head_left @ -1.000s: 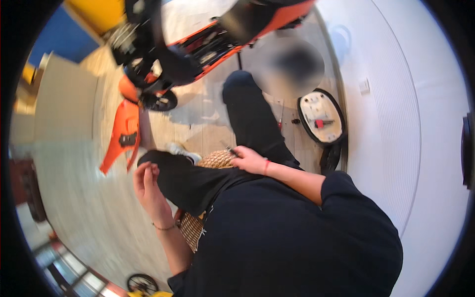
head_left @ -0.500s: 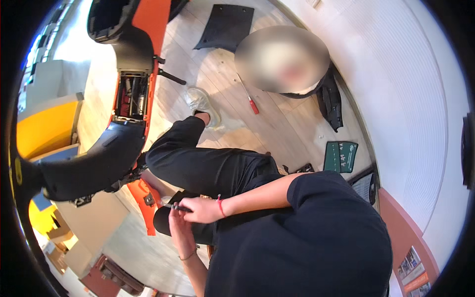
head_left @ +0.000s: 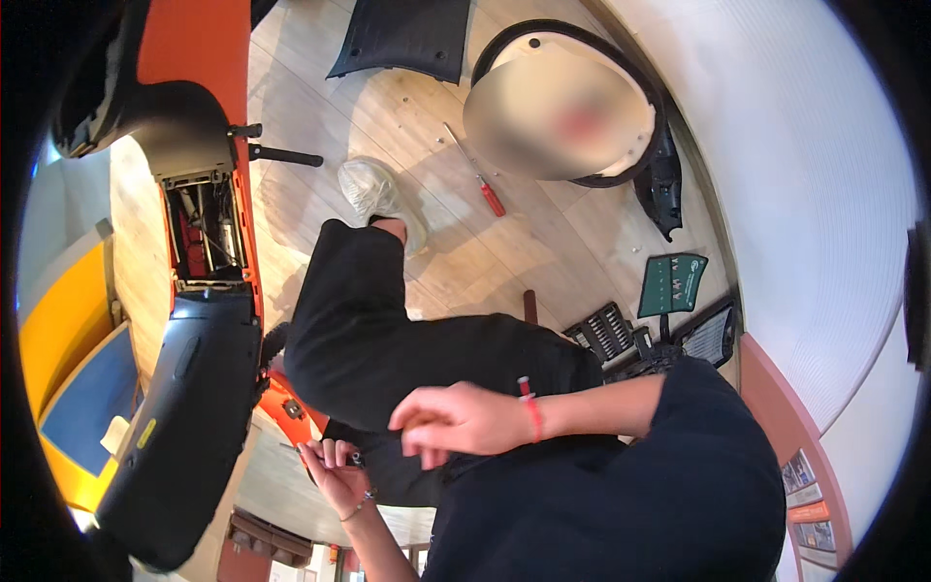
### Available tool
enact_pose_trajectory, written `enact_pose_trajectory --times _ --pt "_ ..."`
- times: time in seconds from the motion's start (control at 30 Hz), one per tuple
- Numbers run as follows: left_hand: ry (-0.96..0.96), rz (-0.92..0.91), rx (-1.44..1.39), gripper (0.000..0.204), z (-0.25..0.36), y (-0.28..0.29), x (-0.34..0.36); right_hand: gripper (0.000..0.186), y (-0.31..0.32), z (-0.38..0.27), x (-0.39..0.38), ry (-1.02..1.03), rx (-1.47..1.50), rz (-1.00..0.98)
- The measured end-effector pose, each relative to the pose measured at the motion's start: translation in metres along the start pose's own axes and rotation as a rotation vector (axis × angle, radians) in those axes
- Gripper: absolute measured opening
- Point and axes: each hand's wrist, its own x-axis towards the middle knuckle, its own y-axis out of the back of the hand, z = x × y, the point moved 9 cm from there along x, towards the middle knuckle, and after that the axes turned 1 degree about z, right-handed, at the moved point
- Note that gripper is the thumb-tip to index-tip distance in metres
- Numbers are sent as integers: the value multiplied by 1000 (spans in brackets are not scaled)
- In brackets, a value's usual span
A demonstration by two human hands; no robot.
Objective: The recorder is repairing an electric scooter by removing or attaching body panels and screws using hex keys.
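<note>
A black short-sleeved shirt (head_left: 601, 504), long black trousers (head_left: 436, 354) and an off-white shoe (head_left: 372, 190) are worn, with a red right-wrist band (head_left: 533, 418) and a thin left-wrist bracelet (head_left: 359, 506).

A red-handled screwdriver (head_left: 493, 199) is lying on the wooden floor (head_left: 553, 247). At right, a white wall (head_left: 776, 194) is rising; beside it, a reddish rack (head_left: 790, 407) is holding leaflets (head_left: 813, 512). A brown sofa (head_left: 273, 539) is standing at lower left; a yellow-and-blue board (head_left: 89, 383) is showing at far left.
</note>
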Motion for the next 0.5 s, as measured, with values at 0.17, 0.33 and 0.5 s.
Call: enact_pose_trajectory --times 0.17,0.33,0.5 --pt "110 177 211 28 -15 48 43 17 212 2 11 226 -295 786" --pt "151 607 331 43 -28 138 49 24 452 77 -46 41 -347 1589" --pt "186 631 369 42 -42 162 71 26 504 73 4 -124 -789 1435"
